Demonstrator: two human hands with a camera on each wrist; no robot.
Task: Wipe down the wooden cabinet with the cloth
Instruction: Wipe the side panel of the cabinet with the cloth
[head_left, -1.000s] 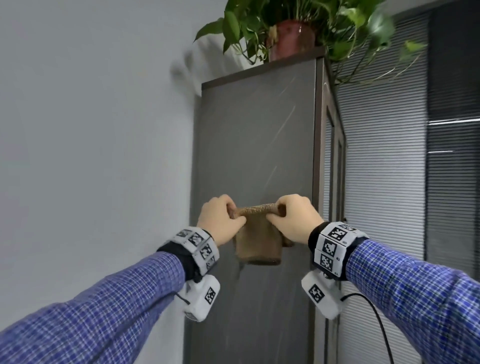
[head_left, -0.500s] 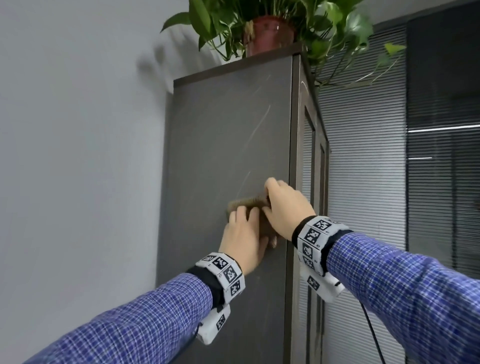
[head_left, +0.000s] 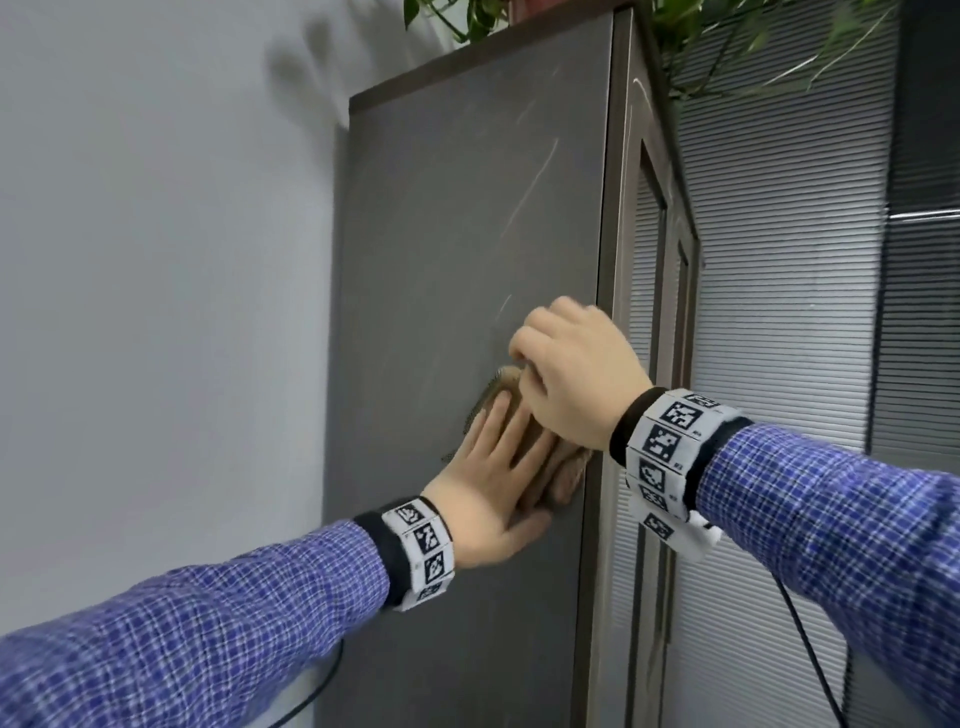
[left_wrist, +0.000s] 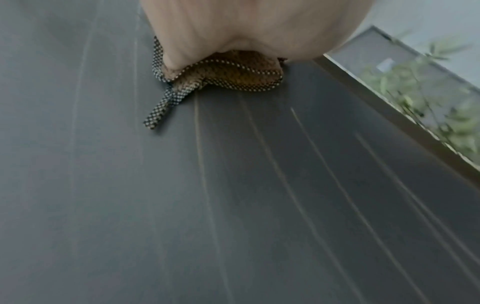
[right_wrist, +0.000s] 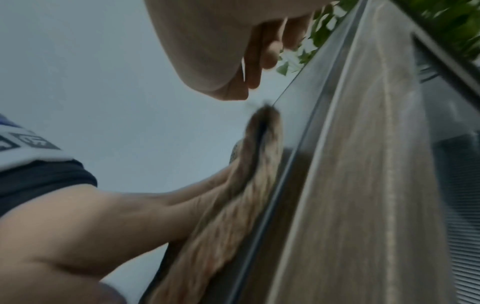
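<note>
The tall cabinet (head_left: 457, 234) shows its grey side panel, marked with pale streaks (left_wrist: 233, 205). A brown cloth (head_left: 563, 475) with a dotted hem (left_wrist: 233, 76) lies flat against that panel near its front edge (right_wrist: 363, 185). My left hand (head_left: 498, 457) presses on the cloth with straight fingers, palm towards the panel (left_wrist: 246, 26). My right hand (head_left: 576, 374) hovers just above the cloth's top edge with its fingers curled (right_wrist: 207, 41). In the right wrist view a small gap separates it from the cloth (right_wrist: 233, 216), and nothing shows in its grasp.
A leafy plant (head_left: 467, 15) stands on top of the cabinet and trails over its front. A white wall (head_left: 156, 260) is to the left. Grey window blinds (head_left: 779, 260) are to the right, beyond the glazed cabinet door (head_left: 652, 260). A black cable (head_left: 810, 649) hangs below my right wrist.
Both hands held the cloth stretched between them; then it went onto the panel. My left hand now lies flat on it, lower down. My right hand has come off the top edge.
</note>
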